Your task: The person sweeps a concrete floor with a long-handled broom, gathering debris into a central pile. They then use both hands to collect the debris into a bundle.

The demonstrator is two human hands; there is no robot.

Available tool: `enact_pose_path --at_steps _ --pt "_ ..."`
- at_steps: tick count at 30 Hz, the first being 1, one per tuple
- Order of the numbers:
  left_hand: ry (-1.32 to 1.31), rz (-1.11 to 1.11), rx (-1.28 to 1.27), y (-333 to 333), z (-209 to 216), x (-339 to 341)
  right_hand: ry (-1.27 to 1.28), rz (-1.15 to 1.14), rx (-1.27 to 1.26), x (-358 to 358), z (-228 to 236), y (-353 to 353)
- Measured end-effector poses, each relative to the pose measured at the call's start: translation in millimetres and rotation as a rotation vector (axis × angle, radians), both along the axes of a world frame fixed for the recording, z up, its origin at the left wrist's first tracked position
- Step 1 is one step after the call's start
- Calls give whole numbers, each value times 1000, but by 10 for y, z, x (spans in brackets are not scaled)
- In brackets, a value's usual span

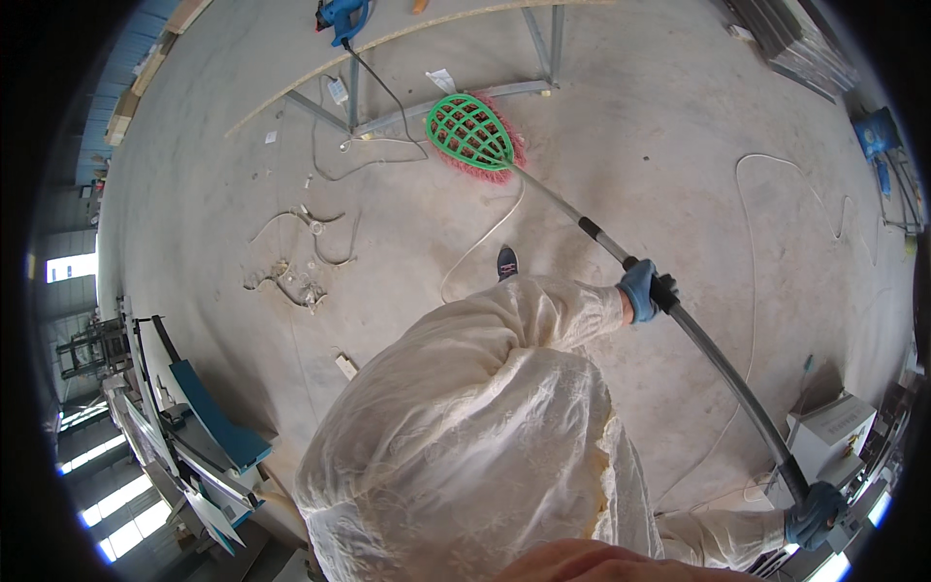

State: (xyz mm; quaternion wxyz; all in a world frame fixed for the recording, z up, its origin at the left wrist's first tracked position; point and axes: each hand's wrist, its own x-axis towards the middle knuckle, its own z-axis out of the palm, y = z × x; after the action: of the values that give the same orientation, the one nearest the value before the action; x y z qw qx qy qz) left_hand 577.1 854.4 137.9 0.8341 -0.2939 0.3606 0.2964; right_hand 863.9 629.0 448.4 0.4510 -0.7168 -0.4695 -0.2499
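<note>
Green latticed plastic, pink-fringed mop head (468, 129): flat on the grey floor (630, 155), twelve o'clock, presumably for full contact
Long grey metal pole (725, 367): slanting toward four o'clock
Left blue-gloved hand (640, 291): wrapped round mid-pole, three o'clock, likely steering
Right blue-gloved hand (815, 516): closed round pole's near end, four o'clock, likely leverage

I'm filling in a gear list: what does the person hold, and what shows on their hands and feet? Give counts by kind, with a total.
Long-handled broom, held in both hands: 1
Blue gloves, on the left hand and right hand: 2
Dark shoe: 1 showing
Total: 4
</note>
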Motion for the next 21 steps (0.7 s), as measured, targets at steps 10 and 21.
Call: enact_pose_path --at_steps 10,21 --pt "98 26 -75 80 281 -169 -65 25 -74 43 8 531" --pt "280 331 -44 685 137 -308 -526 173 -142 327 127 1301"
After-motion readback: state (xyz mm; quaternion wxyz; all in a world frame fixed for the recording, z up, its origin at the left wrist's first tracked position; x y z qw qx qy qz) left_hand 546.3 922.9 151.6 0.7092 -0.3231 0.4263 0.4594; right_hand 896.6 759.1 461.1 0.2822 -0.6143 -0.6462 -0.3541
